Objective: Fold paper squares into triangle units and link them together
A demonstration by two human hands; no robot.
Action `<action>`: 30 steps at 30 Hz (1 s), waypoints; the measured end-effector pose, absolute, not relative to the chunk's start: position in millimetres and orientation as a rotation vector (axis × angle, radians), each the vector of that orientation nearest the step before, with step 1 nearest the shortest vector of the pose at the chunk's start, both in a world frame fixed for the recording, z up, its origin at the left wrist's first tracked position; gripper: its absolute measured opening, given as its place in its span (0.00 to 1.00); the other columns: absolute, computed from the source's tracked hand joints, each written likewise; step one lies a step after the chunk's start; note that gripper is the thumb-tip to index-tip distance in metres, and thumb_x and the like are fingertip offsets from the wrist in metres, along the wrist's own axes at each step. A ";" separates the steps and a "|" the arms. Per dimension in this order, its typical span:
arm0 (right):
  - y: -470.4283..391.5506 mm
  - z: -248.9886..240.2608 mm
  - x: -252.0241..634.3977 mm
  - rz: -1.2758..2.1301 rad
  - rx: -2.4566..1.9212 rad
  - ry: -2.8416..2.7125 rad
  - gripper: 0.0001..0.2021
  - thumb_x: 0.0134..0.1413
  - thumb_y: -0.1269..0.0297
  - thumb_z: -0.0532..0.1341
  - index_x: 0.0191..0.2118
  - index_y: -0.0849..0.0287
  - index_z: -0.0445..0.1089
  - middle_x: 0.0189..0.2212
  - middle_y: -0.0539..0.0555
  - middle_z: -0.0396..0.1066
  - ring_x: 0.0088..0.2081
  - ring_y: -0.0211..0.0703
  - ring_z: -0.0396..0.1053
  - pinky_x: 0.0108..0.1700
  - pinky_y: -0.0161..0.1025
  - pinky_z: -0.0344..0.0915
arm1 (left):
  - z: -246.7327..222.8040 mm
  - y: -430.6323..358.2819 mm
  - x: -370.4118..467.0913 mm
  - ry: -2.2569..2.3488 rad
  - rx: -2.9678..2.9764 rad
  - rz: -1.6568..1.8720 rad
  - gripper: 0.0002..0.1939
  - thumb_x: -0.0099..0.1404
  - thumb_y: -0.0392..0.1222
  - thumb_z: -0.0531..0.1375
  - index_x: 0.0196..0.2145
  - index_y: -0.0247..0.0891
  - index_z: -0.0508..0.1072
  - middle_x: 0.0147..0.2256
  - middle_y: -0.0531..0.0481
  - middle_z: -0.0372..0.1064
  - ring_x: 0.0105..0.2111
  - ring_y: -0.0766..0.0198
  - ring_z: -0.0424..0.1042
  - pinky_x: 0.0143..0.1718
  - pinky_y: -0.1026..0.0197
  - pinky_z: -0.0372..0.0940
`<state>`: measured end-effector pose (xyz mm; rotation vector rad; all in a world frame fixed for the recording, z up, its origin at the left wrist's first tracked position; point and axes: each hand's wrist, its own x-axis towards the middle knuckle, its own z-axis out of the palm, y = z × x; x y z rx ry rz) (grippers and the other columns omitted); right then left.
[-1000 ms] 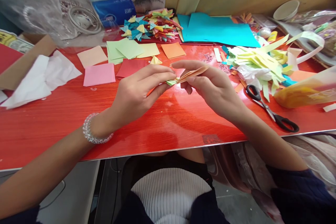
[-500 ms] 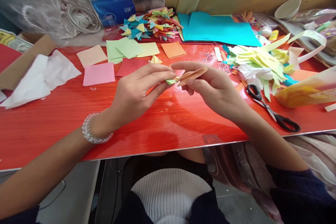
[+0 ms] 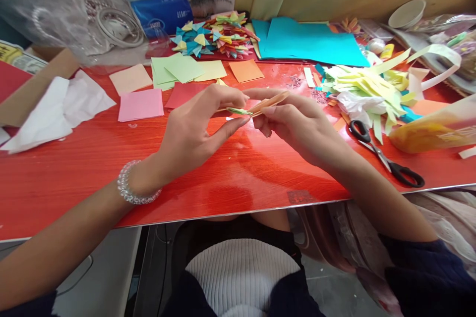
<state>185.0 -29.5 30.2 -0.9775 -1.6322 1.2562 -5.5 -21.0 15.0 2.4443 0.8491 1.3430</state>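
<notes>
Over the middle of the red table, both my hands meet at a small piece of folded paper. Pinched in my right hand is the pale orange folded paper, tilted up to the right. A thin light green folded paper joins it on the left, between the thumb and fingers of my left hand. The left thumb tip touches near where the two colours meet. My fingers partly hide how the layers fit together. Just behind my left fingers, a small yellow folded piece is mostly covered.
Square paper stacks, including pink, green and orange, lie behind my hands. Further back are folded colourful pieces and blue sheets. Scissors lie at right beside yellow paper strips and a bottle.
My left fingers have lifted and arched, and the thumb has spread away from them, showing more of the green paper. The orange paper has shifted slightly left with my right hand.
</notes>
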 end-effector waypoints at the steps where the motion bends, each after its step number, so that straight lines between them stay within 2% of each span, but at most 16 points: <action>1: -28.7 29.3 184.8 1.294 -0.968 -1.606 0.12 0.61 0.66 0.52 0.46 0.57 0.70 0.28 0.50 0.64 0.29 0.33 0.63 0.34 0.34 0.65 | 14.5 -21.5 -6.0 0.853 2.430 1.345 0.09 0.67 0.43 0.55 0.45 0.47 0.66 0.42 0.52 0.72 0.45 0.63 0.73 0.43 0.56 0.75; 9: -26.9 28.3 182.1 1.425 -0.932 -1.527 0.12 0.60 0.67 0.50 0.39 0.61 0.71 0.28 0.51 0.64 0.27 0.33 0.61 0.33 0.33 0.64 | 15.3 -18.9 -6.4 0.828 2.653 1.367 0.05 0.65 0.39 0.56 0.39 0.46 0.70 0.44 0.52 0.71 0.46 0.61 0.72 0.46 0.55 0.71; 19: -29.2 22.9 180.9 1.481 -0.860 -1.544 0.14 0.61 0.65 0.52 0.50 0.59 0.66 0.32 0.51 0.66 0.32 0.35 0.65 0.37 0.36 0.65 | 14.8 -20.2 -6.4 0.949 2.723 1.439 0.03 0.65 0.40 0.57 0.38 0.43 0.70 0.43 0.49 0.73 0.43 0.62 0.74 0.41 0.58 0.73; 26: -31.1 21.9 182.7 1.476 -0.846 -1.590 0.14 0.61 0.62 0.53 0.52 0.55 0.63 0.34 0.50 0.67 0.35 0.35 0.67 0.40 0.36 0.66 | 15.5 -20.7 -8.5 0.936 2.652 1.389 0.07 0.67 0.43 0.54 0.38 0.49 0.72 0.44 0.55 0.72 0.43 0.63 0.73 0.44 0.56 0.73; 30: -31.9 23.2 180.2 1.395 -0.827 -1.657 0.14 0.61 0.60 0.55 0.51 0.54 0.63 0.34 0.50 0.67 0.34 0.34 0.67 0.39 0.35 0.66 | 14.4 -20.4 -9.6 0.914 2.623 1.454 0.08 0.66 0.42 0.55 0.39 0.51 0.73 0.42 0.55 0.73 0.41 0.63 0.74 0.41 0.57 0.75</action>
